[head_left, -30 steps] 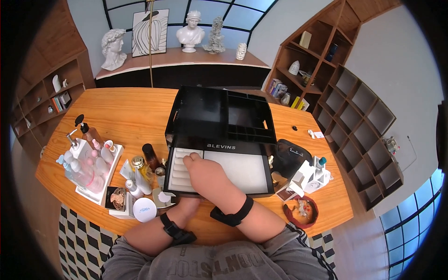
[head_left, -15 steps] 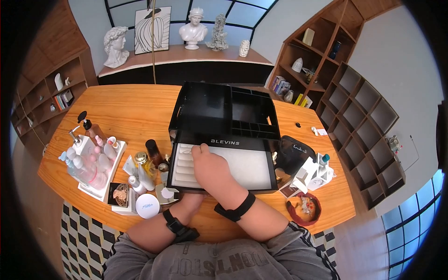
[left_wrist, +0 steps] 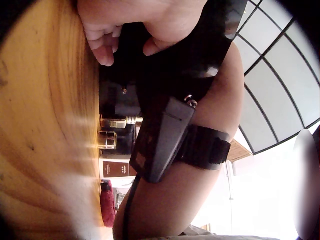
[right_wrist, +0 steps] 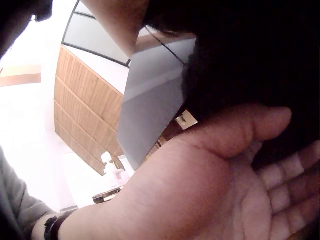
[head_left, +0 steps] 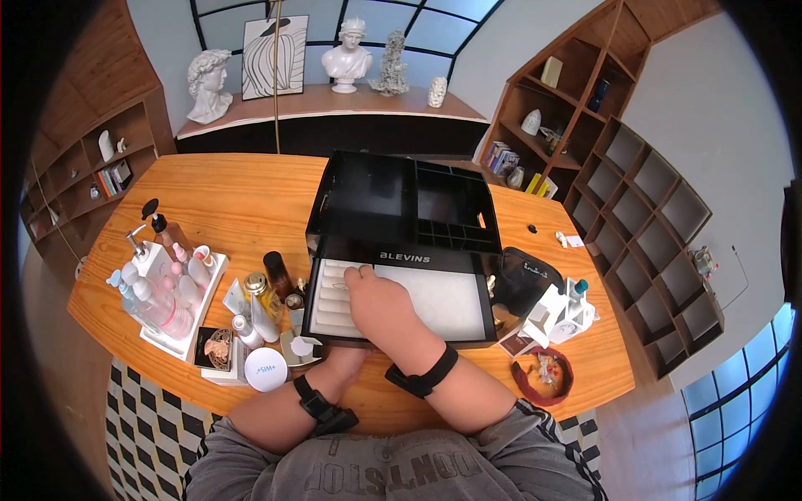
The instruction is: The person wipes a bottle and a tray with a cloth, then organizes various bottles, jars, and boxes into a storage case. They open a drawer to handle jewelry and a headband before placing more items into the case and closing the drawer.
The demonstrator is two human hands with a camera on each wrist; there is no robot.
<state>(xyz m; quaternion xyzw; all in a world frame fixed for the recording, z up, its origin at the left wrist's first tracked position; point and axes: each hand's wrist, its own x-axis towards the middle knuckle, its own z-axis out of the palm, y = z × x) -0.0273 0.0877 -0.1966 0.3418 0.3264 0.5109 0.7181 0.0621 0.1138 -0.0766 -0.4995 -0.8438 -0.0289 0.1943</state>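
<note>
The black box (head_left: 368, 196) stands with its front drawer (head_left: 409, 342) out. Cream ring rolls (head_left: 332, 307) fill the drawer's left part, beside a white pad (head_left: 439, 301). My right hand (head_left: 380, 305) is over the rolls, its fingertips at their upper end; whether it touches them is unclear. The right wrist view shows this hand (right_wrist: 200, 185) with thumb extended and several fingers loosely spread against black. My left hand is hidden below the drawer's front edge in the head view. The left wrist view shows that hand (left_wrist: 145, 20), fingers and thumb apart, close to the black front.
Left of the box are a white tray (head_left: 209, 288) of bottles, a brown-black bottle (head_left: 276, 274), a perfume bottle (head_left: 261, 292) and a round white jar (head_left: 266, 370). To its right are a black pouch (head_left: 526, 280), white boxes (head_left: 547, 316) and a red band (head_left: 560, 392).
The box and table have shifted slightly right in the head view since the oldest frame. My right hand stays over the ring rolls; its fingertips have moved a little farther up them.
</note>
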